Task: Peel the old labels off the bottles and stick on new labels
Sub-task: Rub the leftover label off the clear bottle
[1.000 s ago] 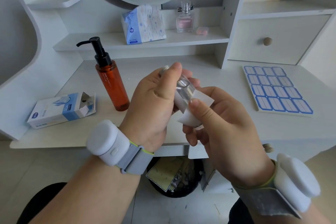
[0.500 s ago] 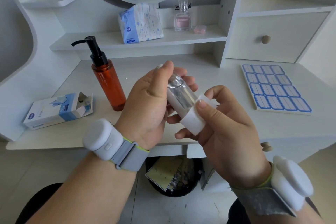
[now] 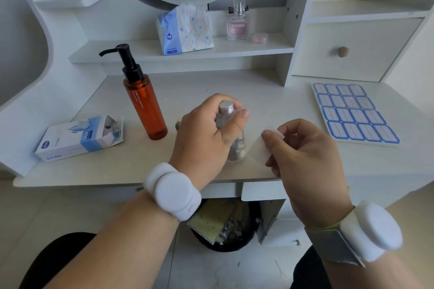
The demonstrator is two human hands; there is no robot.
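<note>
White vanity desk [image 3: 187,91]: left hand [image 3: 206,134] grips clear bottle [image 3: 231,129]; right hand [image 3: 303,155] pinches peeled label [image 3: 260,150]. Risk: sticky side clings to fingers, residue stays.

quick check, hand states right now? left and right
Left hand: closed around the small clear bottle, standing on the desk.
Right hand: pinching the peeled white label, apparently off the bottle.

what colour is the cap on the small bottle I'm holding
Silver metal cap, seen in the head view.
</note>
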